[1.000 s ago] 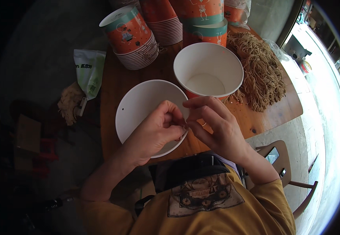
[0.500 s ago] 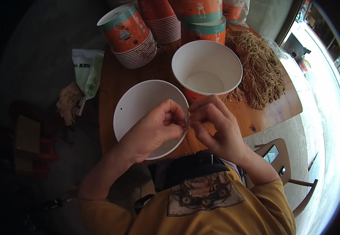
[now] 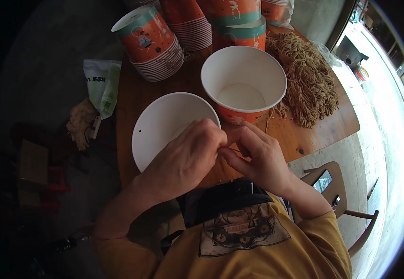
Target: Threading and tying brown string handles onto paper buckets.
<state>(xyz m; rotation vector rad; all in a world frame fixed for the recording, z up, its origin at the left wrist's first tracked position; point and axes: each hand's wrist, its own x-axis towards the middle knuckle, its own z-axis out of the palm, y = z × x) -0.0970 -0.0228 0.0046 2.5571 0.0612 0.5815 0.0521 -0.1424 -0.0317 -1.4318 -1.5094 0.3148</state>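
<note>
A paper bucket, white inside, is tilted towards me at the table's near edge, with a small dark hole in its left wall. At its right rim my left hand is closed, knuckles up, covering part of the rim. Meeting it from the right, my right hand has its thumb and forefinger pinched. A thin string shows between the fingertips; its ends are hidden. Just beyond stands a second paper bucket, orange outside and white inside.
Stacked orange buckets crowd the table's far side. A heap of tan strings lies on the right of the wooden table. A white-green bag is left of it. A chair bearing a phone stands at right.
My left hand has turned over, knuckles up, and its fingers now touch my right hand's. Both hands have closed together at the bucket's right rim. The view has shifted slightly.
</note>
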